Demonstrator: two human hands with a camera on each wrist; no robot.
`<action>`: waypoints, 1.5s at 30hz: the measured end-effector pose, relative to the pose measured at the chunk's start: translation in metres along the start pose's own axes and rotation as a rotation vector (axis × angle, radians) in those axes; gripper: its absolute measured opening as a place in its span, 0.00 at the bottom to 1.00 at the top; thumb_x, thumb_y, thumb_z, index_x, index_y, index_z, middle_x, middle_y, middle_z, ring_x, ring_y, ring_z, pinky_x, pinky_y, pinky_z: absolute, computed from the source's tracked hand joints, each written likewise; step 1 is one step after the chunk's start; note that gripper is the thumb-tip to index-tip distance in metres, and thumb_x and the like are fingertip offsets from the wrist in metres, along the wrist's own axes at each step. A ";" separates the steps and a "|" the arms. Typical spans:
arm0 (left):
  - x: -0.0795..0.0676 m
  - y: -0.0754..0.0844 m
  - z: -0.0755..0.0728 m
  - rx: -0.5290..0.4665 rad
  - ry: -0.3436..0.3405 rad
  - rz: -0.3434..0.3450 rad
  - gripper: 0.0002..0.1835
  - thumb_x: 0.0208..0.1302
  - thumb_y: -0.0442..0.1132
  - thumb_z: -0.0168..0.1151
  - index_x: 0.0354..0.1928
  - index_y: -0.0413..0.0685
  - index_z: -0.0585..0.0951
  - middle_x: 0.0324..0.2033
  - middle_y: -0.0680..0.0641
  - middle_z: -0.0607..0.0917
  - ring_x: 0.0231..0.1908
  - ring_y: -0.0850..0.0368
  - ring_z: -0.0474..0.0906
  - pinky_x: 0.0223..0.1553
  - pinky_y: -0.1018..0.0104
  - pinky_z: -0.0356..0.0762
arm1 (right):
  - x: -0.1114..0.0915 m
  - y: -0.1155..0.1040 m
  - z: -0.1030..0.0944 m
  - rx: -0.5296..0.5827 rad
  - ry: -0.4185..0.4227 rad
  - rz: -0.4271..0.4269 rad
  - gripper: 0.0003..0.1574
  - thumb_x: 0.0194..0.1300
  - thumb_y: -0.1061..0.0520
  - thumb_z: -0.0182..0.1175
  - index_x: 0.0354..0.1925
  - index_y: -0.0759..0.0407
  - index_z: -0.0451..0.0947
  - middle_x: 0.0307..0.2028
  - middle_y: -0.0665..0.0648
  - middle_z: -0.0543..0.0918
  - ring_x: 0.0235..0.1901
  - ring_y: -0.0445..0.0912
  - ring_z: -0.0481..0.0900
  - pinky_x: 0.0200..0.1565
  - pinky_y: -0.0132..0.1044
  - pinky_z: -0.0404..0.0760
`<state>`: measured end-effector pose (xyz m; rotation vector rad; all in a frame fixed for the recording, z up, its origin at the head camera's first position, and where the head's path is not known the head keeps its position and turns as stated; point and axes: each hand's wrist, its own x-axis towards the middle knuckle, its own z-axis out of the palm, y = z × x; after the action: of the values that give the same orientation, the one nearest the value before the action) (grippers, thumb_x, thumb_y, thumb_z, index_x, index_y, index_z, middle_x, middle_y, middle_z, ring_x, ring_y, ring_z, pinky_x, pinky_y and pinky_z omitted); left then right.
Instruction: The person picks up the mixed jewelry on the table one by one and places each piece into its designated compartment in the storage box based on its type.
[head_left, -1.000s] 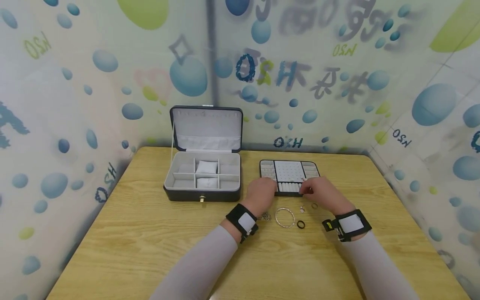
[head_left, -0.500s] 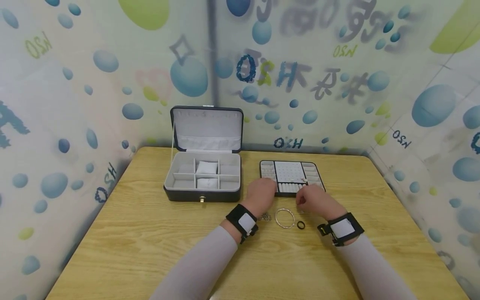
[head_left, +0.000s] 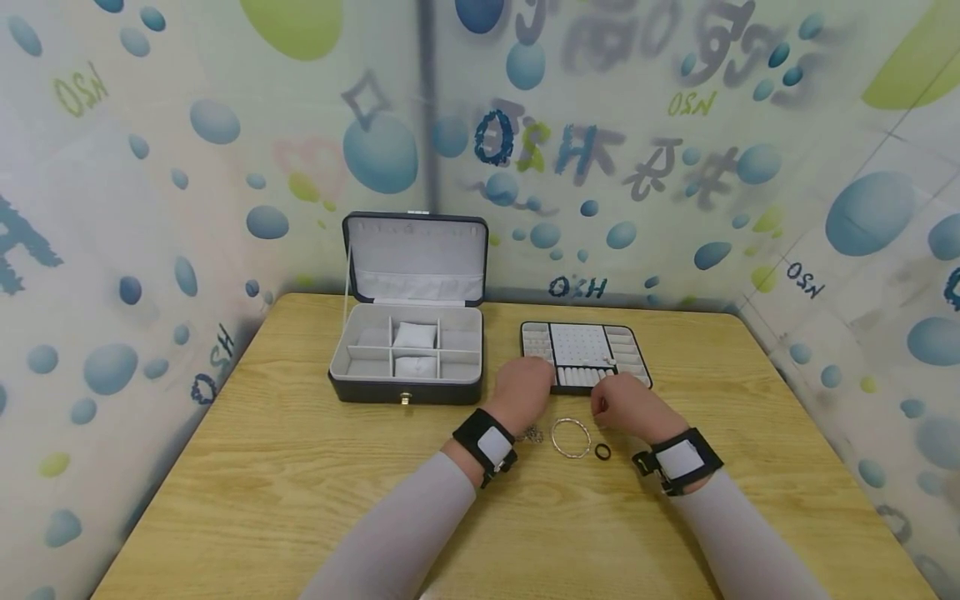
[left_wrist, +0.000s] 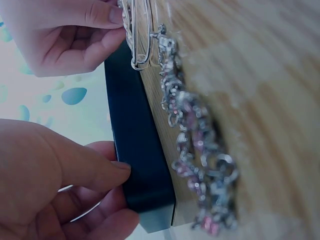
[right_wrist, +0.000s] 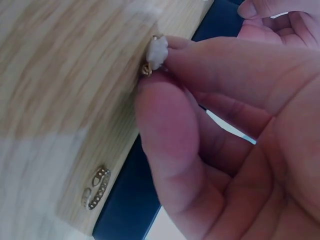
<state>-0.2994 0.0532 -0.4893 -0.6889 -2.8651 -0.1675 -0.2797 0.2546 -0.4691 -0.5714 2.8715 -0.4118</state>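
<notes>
My left hand [head_left: 522, 392] grips the front left corner of a jewelry tray [head_left: 581, 343], thumb on its dark side wall in the left wrist view. Just in front of the tray, my right hand [head_left: 632, 408] pinches a small white earring [right_wrist: 158, 52] with a gold-coloured part between thumb and finger, low over the table. An openwork ring [right_wrist: 96, 188] lies beside it on the wood. Near my left hand are a silver bracelet [left_wrist: 192, 135] with pink stones and a twisted bangle [head_left: 553, 437]. A black ring [head_left: 603, 452] lies right of the bangle.
An open jewelry box [head_left: 405, 390] with divided compartments and white cushions stands left of the tray, lid raised. A small white piece [head_left: 609, 362] sits on the tray's panel. The wooden table [head_left: 262, 483] meets patterned walls behind.
My right hand has moved from the tray's front edge down toward the table and pinches the small earring that lay there. The white piece stays on the tray. My left hand holds its place.
</notes>
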 end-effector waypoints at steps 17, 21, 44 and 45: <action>0.000 0.000 -0.001 0.002 -0.016 -0.012 0.12 0.71 0.36 0.66 0.27 0.57 0.85 0.31 0.54 0.89 0.30 0.58 0.84 0.24 0.61 0.80 | 0.002 0.001 0.001 0.021 0.005 -0.024 0.14 0.58 0.68 0.70 0.22 0.52 0.80 0.22 0.47 0.76 0.24 0.41 0.72 0.30 0.35 0.70; 0.000 0.000 -0.002 0.000 -0.021 -0.015 0.11 0.72 0.36 0.66 0.28 0.57 0.86 0.31 0.54 0.89 0.31 0.58 0.84 0.24 0.61 0.80 | 0.002 0.001 -0.001 0.040 0.031 -0.027 0.12 0.59 0.67 0.69 0.24 0.52 0.81 0.23 0.47 0.78 0.25 0.41 0.73 0.31 0.35 0.71; -0.002 0.001 -0.005 -0.023 -0.003 -0.012 0.11 0.72 0.36 0.65 0.29 0.56 0.86 0.32 0.53 0.90 0.33 0.57 0.86 0.27 0.59 0.83 | 0.009 0.023 0.002 0.262 0.260 0.027 0.06 0.64 0.65 0.67 0.33 0.54 0.86 0.32 0.52 0.86 0.33 0.45 0.79 0.36 0.37 0.79; -0.002 0.001 -0.005 -0.023 -0.001 -0.011 0.11 0.72 0.36 0.65 0.29 0.55 0.86 0.32 0.53 0.90 0.33 0.56 0.86 0.27 0.59 0.83 | 0.009 0.024 0.002 0.278 0.273 0.032 0.06 0.65 0.64 0.67 0.34 0.54 0.87 0.33 0.52 0.87 0.33 0.45 0.79 0.37 0.37 0.79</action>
<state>-0.2964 0.0529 -0.4852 -0.6781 -2.8727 -0.2015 -0.2953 0.2720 -0.4791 -0.4490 2.9914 -0.9308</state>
